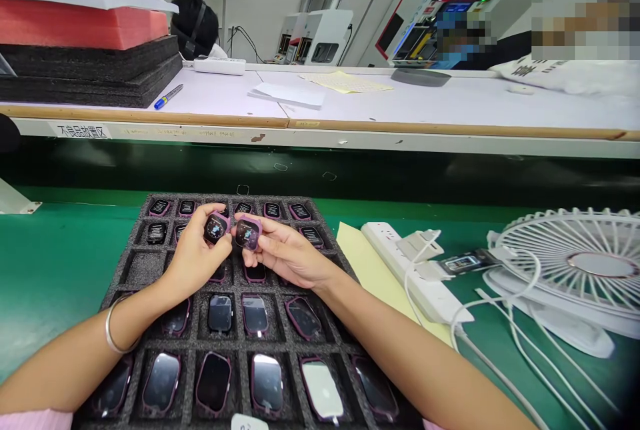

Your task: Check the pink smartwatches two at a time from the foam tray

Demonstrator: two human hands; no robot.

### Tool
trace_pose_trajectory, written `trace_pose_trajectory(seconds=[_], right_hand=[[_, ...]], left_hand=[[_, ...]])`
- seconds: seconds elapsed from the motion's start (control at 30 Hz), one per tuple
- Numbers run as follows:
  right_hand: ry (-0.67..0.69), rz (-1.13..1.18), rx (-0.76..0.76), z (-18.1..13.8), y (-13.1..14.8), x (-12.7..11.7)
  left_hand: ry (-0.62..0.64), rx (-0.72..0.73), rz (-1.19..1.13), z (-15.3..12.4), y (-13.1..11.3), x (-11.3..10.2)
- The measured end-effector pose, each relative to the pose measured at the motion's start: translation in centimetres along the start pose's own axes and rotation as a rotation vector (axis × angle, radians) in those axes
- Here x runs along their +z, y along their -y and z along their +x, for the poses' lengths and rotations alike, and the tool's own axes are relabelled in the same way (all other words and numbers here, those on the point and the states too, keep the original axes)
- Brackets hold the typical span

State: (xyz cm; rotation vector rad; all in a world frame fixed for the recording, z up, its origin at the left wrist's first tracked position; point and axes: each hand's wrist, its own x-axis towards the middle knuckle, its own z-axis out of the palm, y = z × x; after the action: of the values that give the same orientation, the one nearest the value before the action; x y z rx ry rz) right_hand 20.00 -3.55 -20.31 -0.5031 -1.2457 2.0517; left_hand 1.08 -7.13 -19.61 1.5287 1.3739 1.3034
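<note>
My left hand (197, 243) is closed around the edges of a small purple-rimmed smartwatch body (217, 228), its screen lit and facing me. Close beside it, my right hand (285, 250) pinches another purple smartwatch body (247, 233), also with a lit screen. Both are held above a dark foam tray (143, 270) with rows of square compartments. Watch bodies lie in most compartments; those in the far rows, such as one watch (271, 210), show lit text. Nearer ones, such as this watch (161, 382), have dark or reflective screens. My hands and forearms hide some compartments.
Right of the tray are a yellow sheet (350, 250), a white power strip (415, 270) with cables, and a white fan (590, 263). A raised shelf (200, 93) runs behind, bearing foam blocks (85, 67), a pen (169, 97) and papers. Other people are beyond.
</note>
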Motion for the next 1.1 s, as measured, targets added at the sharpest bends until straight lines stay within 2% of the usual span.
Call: trace_pose_trajectory(seconds=[0.3, 0.5, 1.1], right_hand=[[-0.008, 0.005, 0.007, 0.02, -0.12, -0.08], [-0.029, -0.013, 0.019, -0.06, -0.04, 0.07], [0.01, -0.034, 0.005, -0.16, 0.0, 0.09]], left_hand=[[0.031, 0.023, 0.002, -0.1, 0.06, 0.04], [0.041, -0.014, 0.035, -0.22, -0.13, 0.12], [0.088, 0.006, 0.058, -0.3, 0.02, 0.0]])
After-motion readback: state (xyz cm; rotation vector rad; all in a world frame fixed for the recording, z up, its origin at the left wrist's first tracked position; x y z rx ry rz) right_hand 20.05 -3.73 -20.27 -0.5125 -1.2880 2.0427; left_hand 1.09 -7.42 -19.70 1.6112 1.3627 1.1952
